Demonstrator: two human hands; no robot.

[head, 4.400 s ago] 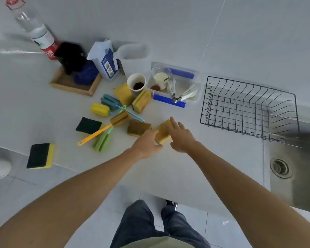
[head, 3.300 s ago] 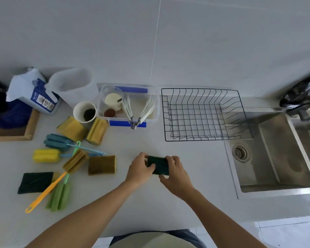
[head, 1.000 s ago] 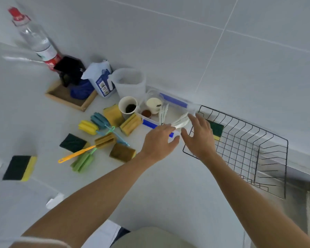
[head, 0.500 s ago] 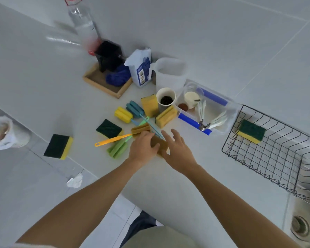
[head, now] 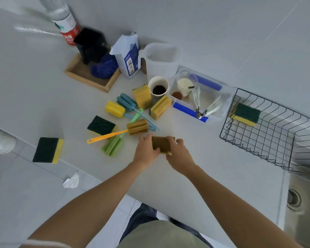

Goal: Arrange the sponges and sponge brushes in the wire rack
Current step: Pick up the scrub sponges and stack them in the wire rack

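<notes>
One green-and-yellow sponge now sits in the wire rack at right, while a brown sponge at frame centre is newly clasped between the curled fingers of the left hand and right hand.

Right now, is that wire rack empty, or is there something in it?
Not empty. One green-and-yellow sponge lies in the wire rack, at its far corner; the rest is bare.

brown sponge: frame centre, gripped at both ends by two hands | green-and-yellow sponge: inside wire rack, upper-left corner, right of frame | sponge brushes: crossed heap, centre-left | two yellow sponges: on edge above heap | two green-topped sponges: flat, left
</notes>
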